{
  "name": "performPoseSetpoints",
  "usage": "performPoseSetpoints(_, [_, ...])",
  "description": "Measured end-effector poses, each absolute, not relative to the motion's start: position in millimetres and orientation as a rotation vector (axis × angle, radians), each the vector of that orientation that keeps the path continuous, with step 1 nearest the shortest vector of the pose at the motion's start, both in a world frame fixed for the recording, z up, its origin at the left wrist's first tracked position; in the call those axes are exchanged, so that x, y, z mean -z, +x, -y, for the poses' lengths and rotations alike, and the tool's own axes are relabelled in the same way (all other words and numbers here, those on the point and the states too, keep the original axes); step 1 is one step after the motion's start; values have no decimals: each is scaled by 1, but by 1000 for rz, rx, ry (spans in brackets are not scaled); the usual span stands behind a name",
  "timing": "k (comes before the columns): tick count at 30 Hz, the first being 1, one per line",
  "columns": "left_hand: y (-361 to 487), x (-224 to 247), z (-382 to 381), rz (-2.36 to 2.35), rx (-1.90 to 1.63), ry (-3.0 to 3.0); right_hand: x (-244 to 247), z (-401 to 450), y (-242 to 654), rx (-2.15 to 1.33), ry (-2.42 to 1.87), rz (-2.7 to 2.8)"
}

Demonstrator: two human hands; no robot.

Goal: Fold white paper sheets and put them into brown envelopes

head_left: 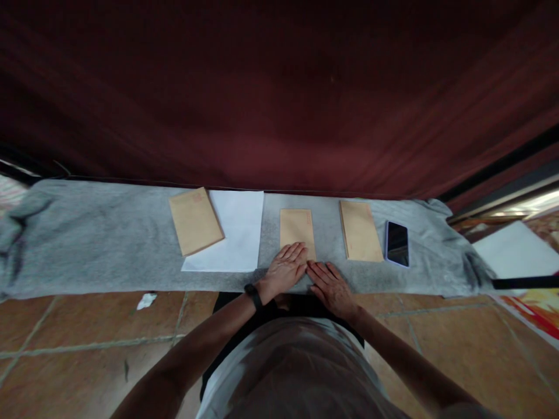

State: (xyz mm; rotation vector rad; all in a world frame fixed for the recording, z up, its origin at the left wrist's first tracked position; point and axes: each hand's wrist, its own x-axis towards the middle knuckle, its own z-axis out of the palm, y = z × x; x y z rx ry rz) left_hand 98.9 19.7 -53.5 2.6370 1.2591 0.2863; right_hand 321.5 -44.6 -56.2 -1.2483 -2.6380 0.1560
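A brown envelope [296, 226] with faint red print lies upright on the grey cloth [109, 238], straight in front of me. My left hand [288, 266] rests flat over its lower part, fingers stretched out, and hides that end. Beside it, my right hand [331, 286] lies with its fingers spread, its fingertips close to the envelope's lower right corner. Further left, a stack of brown envelopes [196, 221] sits tilted, partly over white paper [238, 230]. Another brown envelope stack [360, 231] is on the right.
A phone [397, 244] with a pale purple edge lies right of the right-hand stack. Dark red fabric [279, 116] rises behind the cloth-covered surface. Below are floor tiles with a white scrap [147, 300]. A white sheet [515, 250] is at the far right.
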Motion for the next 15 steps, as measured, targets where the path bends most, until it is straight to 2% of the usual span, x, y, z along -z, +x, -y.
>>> performPoseSetpoints(15, [146,58,-125,-1531,-273,2485,56,45,318,-101,-1289,2607])
